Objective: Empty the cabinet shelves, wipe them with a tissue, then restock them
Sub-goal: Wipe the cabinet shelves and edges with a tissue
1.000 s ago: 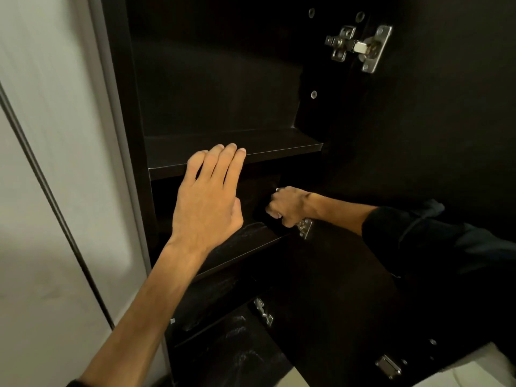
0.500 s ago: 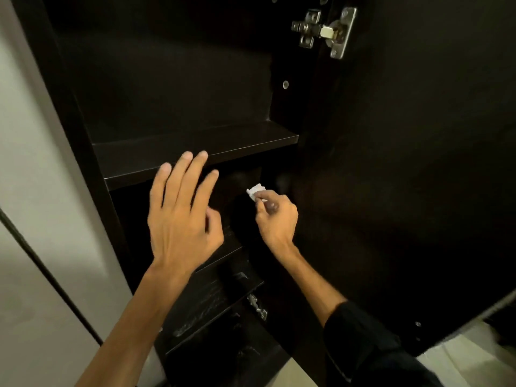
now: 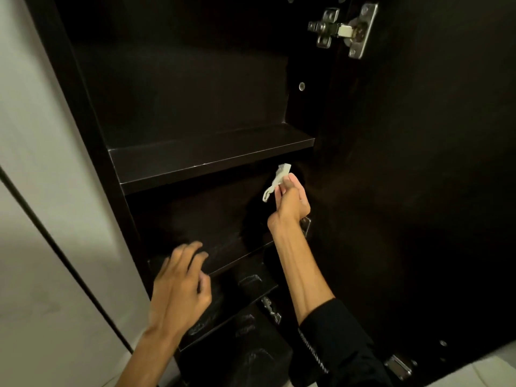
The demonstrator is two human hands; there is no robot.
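Shelves [image 3: 206, 160] stand bare, so emptying looks done; wiping is underway, restocking remains. Right hand [image 3: 290, 201] pinches the tissue [image 3: 276, 181] under the upper shelf; left hand [image 3: 181, 286] hangs loose, holding nothing.

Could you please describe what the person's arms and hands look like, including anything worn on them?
Both hands are bare, with no gloves, rings or watch visible. The right hand leads to a forearm bare up to a dark, near-black sleeve pushed up toward the elbow. The left hand and its forearm show no sleeve within the frame.
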